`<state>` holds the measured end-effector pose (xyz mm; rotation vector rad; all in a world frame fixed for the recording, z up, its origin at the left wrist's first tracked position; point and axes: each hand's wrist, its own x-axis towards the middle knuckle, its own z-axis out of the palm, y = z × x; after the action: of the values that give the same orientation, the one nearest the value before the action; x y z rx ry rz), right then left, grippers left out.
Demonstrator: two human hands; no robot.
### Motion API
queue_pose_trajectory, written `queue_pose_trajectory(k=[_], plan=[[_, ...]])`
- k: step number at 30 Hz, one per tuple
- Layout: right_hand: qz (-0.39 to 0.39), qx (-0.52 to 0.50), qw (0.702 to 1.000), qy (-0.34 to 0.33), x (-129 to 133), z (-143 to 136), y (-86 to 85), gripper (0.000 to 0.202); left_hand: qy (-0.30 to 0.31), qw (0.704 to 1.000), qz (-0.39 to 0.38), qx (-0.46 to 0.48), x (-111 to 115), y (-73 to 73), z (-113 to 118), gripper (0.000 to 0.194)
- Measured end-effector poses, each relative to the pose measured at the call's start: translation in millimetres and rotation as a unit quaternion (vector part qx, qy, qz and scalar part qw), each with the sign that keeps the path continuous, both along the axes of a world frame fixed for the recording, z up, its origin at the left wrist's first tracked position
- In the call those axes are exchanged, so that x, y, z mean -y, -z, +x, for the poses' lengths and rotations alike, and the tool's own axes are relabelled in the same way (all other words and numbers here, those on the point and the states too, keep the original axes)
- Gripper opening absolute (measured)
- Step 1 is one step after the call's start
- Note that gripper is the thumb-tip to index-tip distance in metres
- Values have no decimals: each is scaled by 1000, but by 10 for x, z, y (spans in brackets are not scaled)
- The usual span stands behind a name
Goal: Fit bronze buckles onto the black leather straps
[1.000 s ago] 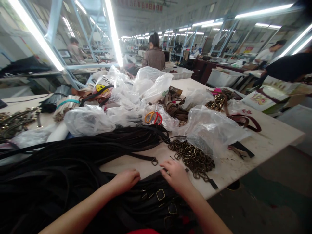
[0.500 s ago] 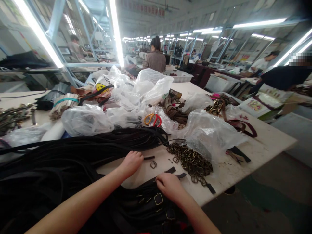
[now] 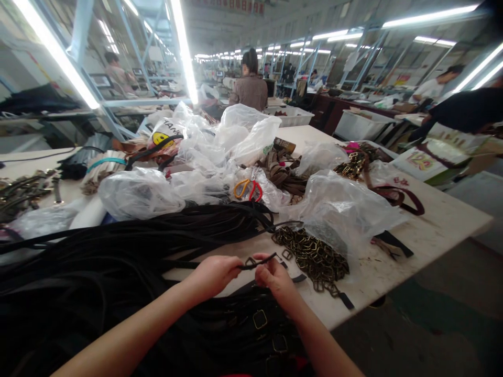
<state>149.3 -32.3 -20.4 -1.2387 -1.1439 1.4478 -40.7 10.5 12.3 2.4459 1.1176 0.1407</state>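
Observation:
My left hand (image 3: 220, 272) is closed on a thin black strap (image 3: 255, 263) near its end. A small metal buckle (image 3: 250, 261) is at the strap between my hands. My right hand (image 3: 274, 276) is closed at the strap's tip, its fingertips near the buckle; whether they pinch strap or buckle is hard to tell. Right of my hands lies a heap of brass-coloured buckles (image 3: 314, 256), with a single buckle (image 3: 287, 254) at its left edge. Long black straps (image 3: 118, 251) cover the left of the table, and straps with square buckles (image 3: 260, 319) lie below my right hand.
Clear plastic bags (image 3: 341, 209) and scissors with red and yellow handles (image 3: 248, 189) lie beyond the straps. Brown straps (image 3: 285, 175) sit behind. The table's edge (image 3: 412, 275) runs along the right. A person (image 3: 250, 86) is in the background; others are at the sides.
My hands have come together. The strap end in my left hand is now raised toward my right hand, and the loose buckle has left the table and is at the strap.

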Motion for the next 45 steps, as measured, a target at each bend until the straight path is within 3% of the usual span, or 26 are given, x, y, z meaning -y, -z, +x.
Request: queue_pose_trajectory(k=[3, 5, 8, 11, 14, 16, 20, 22, 25, 27, 28, 31, 33, 37, 40, 45], plan=[[-11, -80, 996, 43, 37, -15, -103, 26, -9, 1000, -21, 9, 107, -117, 87, 28], [-16, -67, 997, 44, 77, -4, -155, 22, -35, 999, -31, 20, 148, -155, 124, 32], [-15, -22, 999, 25, 134, 15, -172, 22, -59, 989, -119, 70, 171, -132, 172, 32], [-4, 7, 1000, 4, 106, 55, -116, 35, -114, 954, -243, 137, 161, -24, 228, 23], [23, 86, 995, 32, -49, 134, -9, 37, -203, 896, -337, 206, 137, 87, 264, 15], [69, 218, 972, 46, -188, 166, 76, 32, -249, 866, -361, 238, 121, 128, 265, 12], [93, 493, 864, -42, -399, 53, 235, 19, -288, 841, -364, 278, 98, 145, 232, 11], [76, 540, 835, -77, -448, -52, 290, 16, -303, 836, -354, 290, 87, 145, 216, 12], [73, 544, 830, -95, -468, -132, 330, 7, -312, 837, -336, 298, 71, 161, 208, 14], [75, 524, 844, -86, -455, -106, 321, 5, -310, 843, -322, 298, 54, 180, 217, 14], [75, 489, 865, -79, -440, -75, 304, 7, -311, 848, -312, 296, 43, 189, 225, 15], [40, 262, 963, -57, -373, 30, 206, 16, -319, 863, -264, 290, 1, 186, 263, 18], [-13, 92, 994, -50, -316, 69, 118, 22, -321, 867, -245, 292, -22, 150, 292, 21], [-73, -77, 994, -19, -217, 21, -30, 27, -297, 855, -298, 304, -4, 48, 333, 27], [-67, -97, 993, -22, -169, -64, -79, 29, -287, 848, -328, 300, 47, 8, 334, 26], [-85, -183, 979, -41, -128, -103, -117, 32, -289, 855, -310, 298, 85, 12, 302, 24]])
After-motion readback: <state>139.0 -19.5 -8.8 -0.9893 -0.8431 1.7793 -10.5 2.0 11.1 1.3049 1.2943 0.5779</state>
